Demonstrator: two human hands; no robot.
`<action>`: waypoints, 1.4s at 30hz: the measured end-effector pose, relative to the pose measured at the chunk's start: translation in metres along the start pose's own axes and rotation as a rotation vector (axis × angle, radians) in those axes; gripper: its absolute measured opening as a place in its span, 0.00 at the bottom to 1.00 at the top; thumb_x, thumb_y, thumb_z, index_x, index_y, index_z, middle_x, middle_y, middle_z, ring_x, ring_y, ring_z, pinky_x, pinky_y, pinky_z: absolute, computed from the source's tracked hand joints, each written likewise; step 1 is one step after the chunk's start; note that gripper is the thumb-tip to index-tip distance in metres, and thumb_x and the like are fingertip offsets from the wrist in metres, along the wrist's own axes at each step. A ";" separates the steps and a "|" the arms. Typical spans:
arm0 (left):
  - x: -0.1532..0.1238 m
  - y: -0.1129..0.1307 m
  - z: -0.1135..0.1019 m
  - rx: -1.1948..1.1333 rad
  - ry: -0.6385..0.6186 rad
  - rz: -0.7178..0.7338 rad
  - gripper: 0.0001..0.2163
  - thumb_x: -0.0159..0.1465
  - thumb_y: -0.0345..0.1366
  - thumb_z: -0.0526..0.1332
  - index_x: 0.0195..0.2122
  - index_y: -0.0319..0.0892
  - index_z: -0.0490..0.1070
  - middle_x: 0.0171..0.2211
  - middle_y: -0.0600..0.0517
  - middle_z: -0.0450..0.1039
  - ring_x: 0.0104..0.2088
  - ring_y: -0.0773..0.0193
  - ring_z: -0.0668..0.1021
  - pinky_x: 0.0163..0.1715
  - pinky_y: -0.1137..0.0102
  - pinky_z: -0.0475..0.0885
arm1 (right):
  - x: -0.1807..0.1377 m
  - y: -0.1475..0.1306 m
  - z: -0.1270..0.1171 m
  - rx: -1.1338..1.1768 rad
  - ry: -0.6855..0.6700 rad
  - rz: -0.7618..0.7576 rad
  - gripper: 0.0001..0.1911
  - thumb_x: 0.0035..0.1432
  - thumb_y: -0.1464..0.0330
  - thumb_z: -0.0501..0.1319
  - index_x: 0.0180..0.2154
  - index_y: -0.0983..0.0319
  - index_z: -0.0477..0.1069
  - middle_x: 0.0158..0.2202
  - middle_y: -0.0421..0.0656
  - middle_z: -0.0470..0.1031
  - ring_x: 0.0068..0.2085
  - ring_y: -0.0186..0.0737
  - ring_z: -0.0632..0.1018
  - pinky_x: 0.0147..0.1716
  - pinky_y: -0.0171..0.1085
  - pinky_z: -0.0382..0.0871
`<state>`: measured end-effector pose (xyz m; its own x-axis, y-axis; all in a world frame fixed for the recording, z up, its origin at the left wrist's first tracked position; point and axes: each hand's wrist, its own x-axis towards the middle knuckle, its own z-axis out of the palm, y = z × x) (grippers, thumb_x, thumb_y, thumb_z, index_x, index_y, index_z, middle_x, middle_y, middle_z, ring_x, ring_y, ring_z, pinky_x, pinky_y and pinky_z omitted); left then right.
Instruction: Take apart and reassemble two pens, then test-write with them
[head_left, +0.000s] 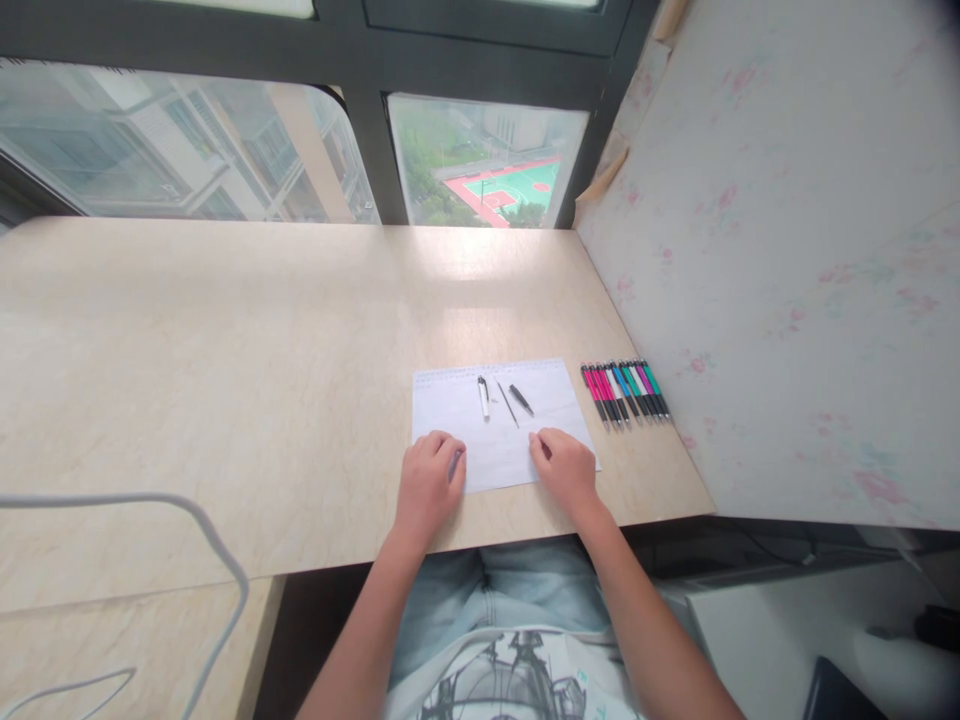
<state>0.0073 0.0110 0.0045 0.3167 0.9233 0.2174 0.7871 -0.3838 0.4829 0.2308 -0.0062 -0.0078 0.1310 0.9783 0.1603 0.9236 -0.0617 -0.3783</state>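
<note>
A sheet of white paper (506, 455) with handwriting along its far edge lies on the desk. On it is a disassembled pen: a white pen barrel (484, 400) with a dark clip, a thin refill (507, 404) and a black grip section (521, 400). A tiny piece, perhaps a spring, lies by the barrel. My left hand (433, 478) rests on the paper's near left edge, fingers loosely curled. Near the right edge sits my right hand (566, 468), also curled. I see nothing held in either hand, and neither touches the pen parts.
Right of the paper, several click pens (624, 392) in pink, white, blue, purple and green lie side by side. A floral-papered wall (787, 270) bounds the desk (225, 400) on the right. Windows stand at the back. A grey cable (214, 540) loops at the lower left.
</note>
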 end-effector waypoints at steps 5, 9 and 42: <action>0.000 0.000 -0.001 -0.009 0.009 0.004 0.06 0.65 0.32 0.55 0.37 0.44 0.71 0.36 0.47 0.72 0.38 0.57 0.73 0.41 0.61 0.66 | -0.001 -0.001 -0.002 -0.009 -0.012 0.000 0.20 0.65 0.64 0.52 0.21 0.61 0.66 0.22 0.40 0.69 0.24 0.34 0.64 0.25 0.36 0.43; 0.003 0.002 -0.002 -0.007 0.011 -0.001 0.06 0.65 0.32 0.55 0.36 0.43 0.71 0.35 0.47 0.72 0.38 0.57 0.74 0.40 0.61 0.67 | 0.004 -0.008 -0.005 -0.040 -0.031 0.018 0.19 0.65 0.64 0.53 0.22 0.61 0.67 0.23 0.41 0.71 0.23 0.34 0.65 0.25 0.36 0.45; 0.014 0.033 0.003 -1.722 0.282 -0.708 0.11 0.56 0.38 0.69 0.37 0.38 0.76 0.31 0.50 0.77 0.30 0.70 0.75 0.32 0.75 0.70 | 0.012 -0.050 -0.025 0.237 -0.074 -0.155 0.12 0.65 0.67 0.54 0.46 0.60 0.73 0.35 0.43 0.78 0.33 0.37 0.77 0.35 0.34 0.67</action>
<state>0.0396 0.0108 0.0206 -0.0114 0.9373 -0.3483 -0.6619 0.2540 0.7052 0.1950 0.0039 0.0360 -0.0400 0.9848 0.1691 0.8196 0.1291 -0.5582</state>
